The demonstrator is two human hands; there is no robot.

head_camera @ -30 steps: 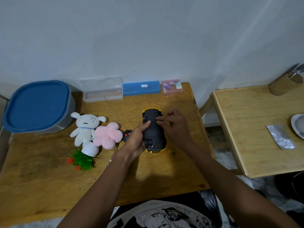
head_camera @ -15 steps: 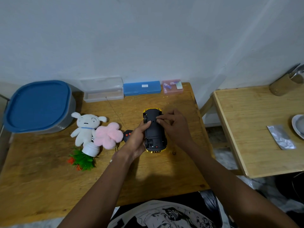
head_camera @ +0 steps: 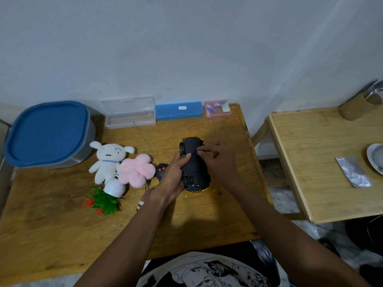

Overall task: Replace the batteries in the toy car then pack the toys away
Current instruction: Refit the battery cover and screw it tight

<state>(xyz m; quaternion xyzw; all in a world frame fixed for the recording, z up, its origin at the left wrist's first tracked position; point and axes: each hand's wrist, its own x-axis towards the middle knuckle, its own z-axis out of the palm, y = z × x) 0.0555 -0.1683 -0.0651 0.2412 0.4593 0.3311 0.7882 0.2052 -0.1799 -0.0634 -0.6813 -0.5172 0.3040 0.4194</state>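
Fingers (head_camera: 202, 152) of the right hand (head_camera: 219, 160) are pressed together in a pinch on the black underside of the car (head_camera: 194, 164), near its far end. The left hand (head_camera: 174, 175) wraps the car's left side, thumb laid on the underside just beside the right fingertips, other fingers curled around the body. The car lies upside down, wheels up, yellow body showing at both ends, resting on the wooden surface (head_camera: 62, 224).

Just left of the car, partly behind the left hand, sits a black remote (head_camera: 161, 170) with red buttons and a thin aerial. Further left lie a pink plush flower (head_camera: 137, 170), a white plush dog (head_camera: 108, 160) and a tipped plant (head_camera: 107, 198) in a white pot. Far left of the car stands a grey tub (head_camera: 49, 133) with a blue lid on.

Beyond the car, along the pale wall (head_camera: 186, 48), are a clear box (head_camera: 130, 112), a shut blue case (head_camera: 179, 110), and a pink box (head_camera: 217, 108) holding small items too blurred to name.

Right of the car, across a gap, a second table (head_camera: 323, 162) carries a foil packet (head_camera: 353, 171), a brown cup (head_camera: 358, 107) with utensils and a white dish (head_camera: 376, 158).
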